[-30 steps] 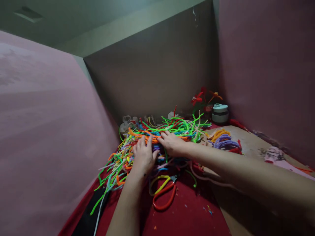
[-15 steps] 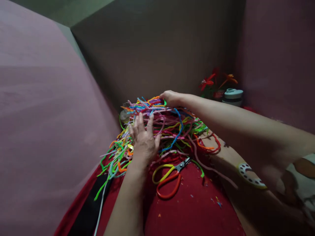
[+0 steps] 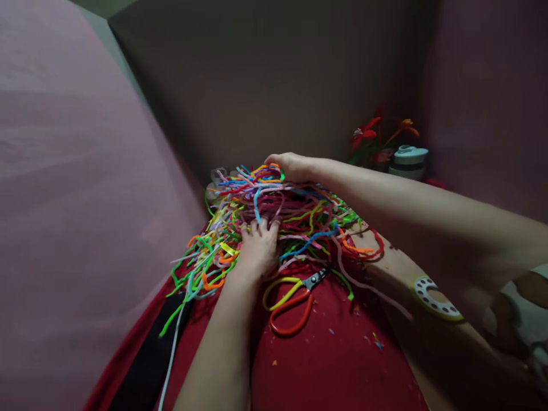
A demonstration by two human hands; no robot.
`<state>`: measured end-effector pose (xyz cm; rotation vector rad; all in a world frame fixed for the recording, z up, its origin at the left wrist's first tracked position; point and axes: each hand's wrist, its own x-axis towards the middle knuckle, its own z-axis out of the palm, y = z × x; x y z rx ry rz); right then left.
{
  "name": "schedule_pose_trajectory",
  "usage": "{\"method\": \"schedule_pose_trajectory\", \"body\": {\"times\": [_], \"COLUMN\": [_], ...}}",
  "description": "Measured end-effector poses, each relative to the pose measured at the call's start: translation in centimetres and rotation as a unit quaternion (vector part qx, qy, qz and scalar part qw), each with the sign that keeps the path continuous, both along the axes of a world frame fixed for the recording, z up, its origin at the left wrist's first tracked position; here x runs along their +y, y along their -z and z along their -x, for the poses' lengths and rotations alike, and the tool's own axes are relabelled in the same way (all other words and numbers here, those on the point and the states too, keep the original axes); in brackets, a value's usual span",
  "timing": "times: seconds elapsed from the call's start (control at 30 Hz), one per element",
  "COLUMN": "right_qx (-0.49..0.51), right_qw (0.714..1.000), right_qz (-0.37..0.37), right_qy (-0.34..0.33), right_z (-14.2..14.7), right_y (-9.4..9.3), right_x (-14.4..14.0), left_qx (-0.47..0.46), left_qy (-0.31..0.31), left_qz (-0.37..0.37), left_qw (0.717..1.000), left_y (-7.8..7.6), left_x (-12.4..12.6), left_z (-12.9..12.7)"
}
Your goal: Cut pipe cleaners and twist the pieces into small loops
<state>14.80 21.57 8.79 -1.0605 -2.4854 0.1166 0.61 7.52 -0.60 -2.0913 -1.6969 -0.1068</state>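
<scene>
My right hand [image 3: 291,166] grips the top of the tangled multicoloured pipe-cleaner pile [image 3: 282,220] on the red cloth [image 3: 334,365]; my left hand [image 3: 258,251], fingers spread flat, pins it down to steady it.

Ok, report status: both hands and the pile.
Left hand flat on pipe cleaners. Right hand gripping a raised bunch. Scissors lying beside left wrist.

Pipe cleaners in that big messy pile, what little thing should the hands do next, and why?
Probably pull one strand free. The right hand grips a lifted bunch at the top of the pipe cleaners, while the left hand has its fingers pushed in among the hanging strands. They are tangled together, so a slow tug with the left hand should loosen one without dragging the rest.
</scene>
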Motion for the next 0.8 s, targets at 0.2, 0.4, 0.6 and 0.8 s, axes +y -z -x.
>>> {"method": "schedule_pose_trajectory", "body": {"times": [0.2, 0.4, 0.6, 0.8], "right_qx": [-0.028, 0.003, 0.0, -0.11], "right_qw": [0.997, 0.987, 0.982, 0.989], "right_qz": [0.065, 0.163, 0.183, 0.083], "right_qy": [0.008, 0.002, -0.048, -0.044], "right_z": [-0.6, -2.2, -3.2, -2.1], "right_y": [1.2, -0.4, -0.5, 3.3], "right_x": [-0.3, -1.4, -2.2, -4.7], "left_qx": [-0.028, -0.095, -0.168, -0.179], "left_qy": [-0.016, -0.023, -0.057, -0.026], "left_qz": [-0.031, -0.098, -0.078, -0.048], "left_qw": [0.999, 0.99, 0.981, 0.982], "left_y": [0.1, -0.3, -0.3, 0.2], "left_x": [1.1, 1.1, 1.4, 1.6], "left_z": [1.5, 1.7, 1.5, 2.0]}}
